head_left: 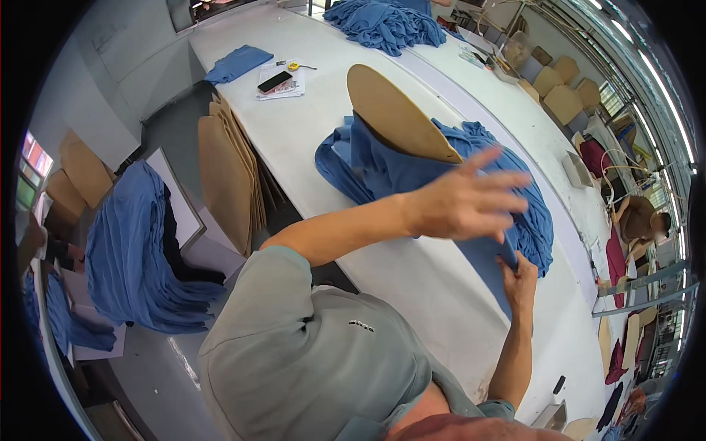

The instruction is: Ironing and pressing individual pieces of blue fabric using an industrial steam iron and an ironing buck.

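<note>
A tan board (397,110) with a rounded end stands tilted over the white table, its lower part inside a blue garment (397,169). My left hand (471,198) is raised over the garment near the board's lower tip, fingers spread and holding nothing. Lower on the right, my right hand (521,279) grips the edge of the blue garment, fingers closed round the cloth. More bunched blue cloth (526,213) lies behind my hands; whether it is the same piece I cannot tell.
On the long white table (309,51) lie a folded blue cloth (239,63), a phone (274,82) on papers and a yellow tape measure (293,66). A blue garment heap (382,26) sits at the far end. Brown boards (224,176) and hanging blue garments (132,250) stand left.
</note>
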The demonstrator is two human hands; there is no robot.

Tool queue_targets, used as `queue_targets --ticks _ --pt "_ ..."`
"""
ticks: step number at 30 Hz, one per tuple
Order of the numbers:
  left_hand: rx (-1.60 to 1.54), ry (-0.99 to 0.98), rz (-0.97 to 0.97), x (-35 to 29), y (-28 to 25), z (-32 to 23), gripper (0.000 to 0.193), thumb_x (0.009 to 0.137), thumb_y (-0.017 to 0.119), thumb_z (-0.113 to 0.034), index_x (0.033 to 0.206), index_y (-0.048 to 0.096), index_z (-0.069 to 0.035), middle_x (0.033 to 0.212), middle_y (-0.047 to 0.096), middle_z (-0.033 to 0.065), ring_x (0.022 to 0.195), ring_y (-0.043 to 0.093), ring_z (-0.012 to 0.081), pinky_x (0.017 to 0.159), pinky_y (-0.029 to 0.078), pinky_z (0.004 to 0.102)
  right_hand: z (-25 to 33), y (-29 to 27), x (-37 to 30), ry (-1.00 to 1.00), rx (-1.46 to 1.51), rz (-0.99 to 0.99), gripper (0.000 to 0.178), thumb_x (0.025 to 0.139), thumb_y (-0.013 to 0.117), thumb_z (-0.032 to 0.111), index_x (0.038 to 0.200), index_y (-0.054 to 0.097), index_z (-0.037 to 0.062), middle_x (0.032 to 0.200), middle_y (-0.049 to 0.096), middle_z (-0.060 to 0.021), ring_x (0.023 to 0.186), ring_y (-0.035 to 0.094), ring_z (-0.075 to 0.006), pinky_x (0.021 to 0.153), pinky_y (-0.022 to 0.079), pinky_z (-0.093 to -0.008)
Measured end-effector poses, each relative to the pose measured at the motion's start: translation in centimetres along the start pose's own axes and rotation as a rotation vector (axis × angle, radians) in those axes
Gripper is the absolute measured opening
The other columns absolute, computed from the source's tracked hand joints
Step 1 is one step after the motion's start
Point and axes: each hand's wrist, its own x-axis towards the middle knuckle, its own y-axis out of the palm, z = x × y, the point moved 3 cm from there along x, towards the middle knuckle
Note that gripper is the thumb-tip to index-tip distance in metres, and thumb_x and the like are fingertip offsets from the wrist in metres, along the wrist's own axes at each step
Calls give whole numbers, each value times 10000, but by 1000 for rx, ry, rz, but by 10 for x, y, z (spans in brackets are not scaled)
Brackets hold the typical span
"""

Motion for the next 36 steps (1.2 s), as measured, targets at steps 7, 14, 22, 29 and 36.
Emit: queue_targets --ticks 7,14,22,29,36 --pt "-522 -1507 249 -146 -92 125 372 941 596 -317 1131 659 -3 1035 647 105 963 590 182 840 481 273 -20 23 -59 -490 -418 -635 255 738 708 -7 989 698 39 963 716 -73 847 684 -267 759 531 -334" --pt "-268 -1666 1065 -446 -15 22 331 830 697 -232 889 672 93 761 619 130 631 565 200 539 479 308 -96 185 -186 -73 -686 -24 549 803 751 282 1219 558 -20 1250 590 -209 1179 568 -383 999 439 -493" --pt "430 -2052 730 -434 -163 47 546 959 428 -379 944 677 106 950 671 234 835 624 363 794 476 428 -123 228 -233 894 667 46 696 828 689 568 1194 537 -4 1236 584 -207 1197 538 -398 1025 410 -537" --pt "649 -2157 582 -470 -288 51 713 1001 290 -497 929 695 86 942 702 241 897 657 407 836 493 466 -46 305 -199 977 2120 -287 643 900 589 623 1193 539 53 1202 592 -160 1166 554 -354 1029 410 -520" --pt "166 -2334 243 -465 -177 7 731 1011 314 -536 829 664 79 789 661 183 750 632 303 730 485 392 -18 133 -64 427 1630 -610 526 1025 493 420 1422 425 82 1238 564 -120 1050 576 -240 945 438 -377"
